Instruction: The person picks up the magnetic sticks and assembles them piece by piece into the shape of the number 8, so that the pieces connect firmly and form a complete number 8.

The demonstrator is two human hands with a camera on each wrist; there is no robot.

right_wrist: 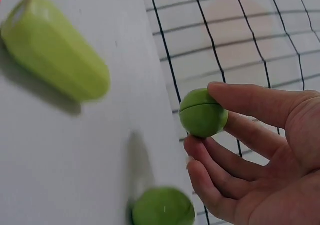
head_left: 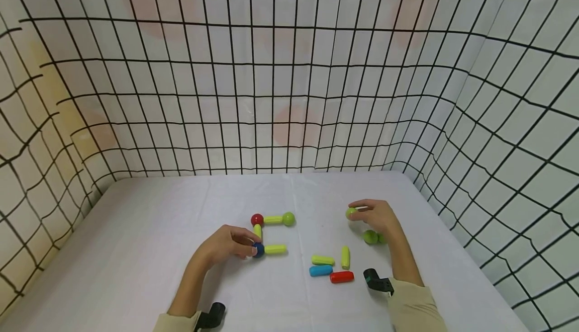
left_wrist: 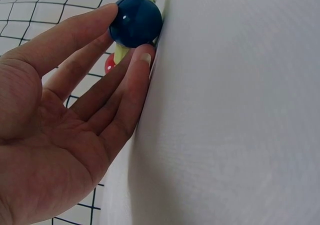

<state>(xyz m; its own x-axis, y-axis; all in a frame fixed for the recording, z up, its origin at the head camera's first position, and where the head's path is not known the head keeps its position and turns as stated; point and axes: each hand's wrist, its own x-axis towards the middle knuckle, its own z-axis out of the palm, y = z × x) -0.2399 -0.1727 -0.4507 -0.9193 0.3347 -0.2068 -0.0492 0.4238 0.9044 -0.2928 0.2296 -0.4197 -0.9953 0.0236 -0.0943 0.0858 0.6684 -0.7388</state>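
Note:
My left hand pinches a dark blue ball between thumb and fingers at the table. From this ball a yellow-green stick points right, and another leads back to a red ball. A further stick joins the red ball to a green ball, so the pieces form an open three-sided frame. Over on the right, my right hand holds a single green ball by its fingertips. Another green ball lies beneath that hand, with one more partly hidden by the wrist.
Between the hands lie two loose yellow-green sticks, a blue stick and a red stick. A black net rises behind the white table and along both sides.

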